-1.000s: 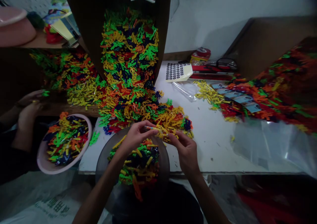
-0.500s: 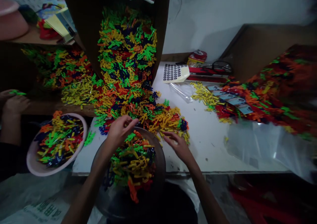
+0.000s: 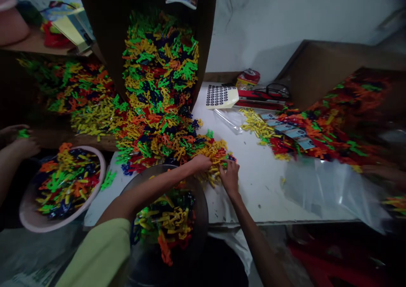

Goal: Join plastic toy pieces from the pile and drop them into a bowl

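A heap of small plastic figure-shaped pieces [image 3: 158, 109] in yellow, green, orange, red and dark blue spills from a box onto the white table. My left hand [image 3: 201, 163] is at the heap's near right edge, fingers curled closed; what they hold is hidden. Just right of it, my right hand [image 3: 230, 175] has its thumb and fingers drawn together at the heap's edge, with a small green plastic piece [image 3: 224, 164] showing between them. Below my left forearm sits a dark bowl [image 3: 203, 213] holding many mixed pieces, its far part covered by the arm.
At left, a person's hands [image 3: 20, 145] hold a green piece above a pink basin [image 3: 101, 164] of pieces. A sticker sheet [image 3: 222, 97], yellow pieces [image 3: 258, 126] and printed cards [image 3: 287, 130] lie to the right. Clear plastic bags [image 3: 330, 189] cover the table's right front.
My left hand has moved right from above the bowl to the heap's edge and closed. My right hand has moved slightly up and drawn its fingers together. The view has shifted slightly.
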{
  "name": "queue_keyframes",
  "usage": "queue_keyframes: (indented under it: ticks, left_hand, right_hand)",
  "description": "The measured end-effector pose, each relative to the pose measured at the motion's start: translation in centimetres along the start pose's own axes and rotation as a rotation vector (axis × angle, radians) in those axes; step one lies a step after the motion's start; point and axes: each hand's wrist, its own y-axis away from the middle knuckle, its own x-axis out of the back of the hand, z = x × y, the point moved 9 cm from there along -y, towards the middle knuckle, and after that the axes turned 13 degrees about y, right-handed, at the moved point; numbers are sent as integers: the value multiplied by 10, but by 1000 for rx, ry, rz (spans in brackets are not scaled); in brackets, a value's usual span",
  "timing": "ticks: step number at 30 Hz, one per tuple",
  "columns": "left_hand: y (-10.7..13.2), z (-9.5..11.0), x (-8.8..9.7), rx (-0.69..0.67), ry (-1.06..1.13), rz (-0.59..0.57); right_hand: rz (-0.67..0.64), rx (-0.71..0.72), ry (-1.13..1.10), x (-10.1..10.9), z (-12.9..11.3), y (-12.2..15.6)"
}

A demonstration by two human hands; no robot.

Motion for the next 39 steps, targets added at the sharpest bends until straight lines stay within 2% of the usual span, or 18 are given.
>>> queue_keyframes:
  ticks: [3, 5, 9, 11, 15, 17, 20, 23, 26, 32, 39]
  left_hand:
    - [2, -8, -2, -11, 67, 17]
    - [11, -14, 5, -25, 133, 55]
    - [45, -22, 30, -30, 292, 177]
    - [66, -25, 42, -10, 473, 255]
    - [101, -25, 48, 80, 1019, 359]
    - [113, -18, 49, 96, 1184, 426]
    - [128, -2, 60, 10, 1320, 564]
    - [138, 12, 72, -71, 1322, 636]
    - [144, 15, 77, -60, 1266, 665]
    - [151, 14, 77, -19, 1283, 679]
    - [164, 27, 86, -68, 1148, 560]
  right_hand:
    - [-32, -3, 42, -4, 8, -12]
    - [-74, 11, 13, -9, 10, -17]
    - [-72, 36, -118, -3, 5, -21]
    - [-72, 29, -181, 4, -1, -19]
    - [-139, -1, -338, 20, -31, -1]
    - [-249, -30, -523, 24, -54, 12]
    - [-424, -110, -869, 29, -90, 31]
    - [-383, -148, -966, 47, -107, 36]
    - [-277, -141, -907, 66, -111, 36]
    - [-208, -103, -748, 83, -114, 42]
    - [-190, -48, -694, 92, -119, 45]
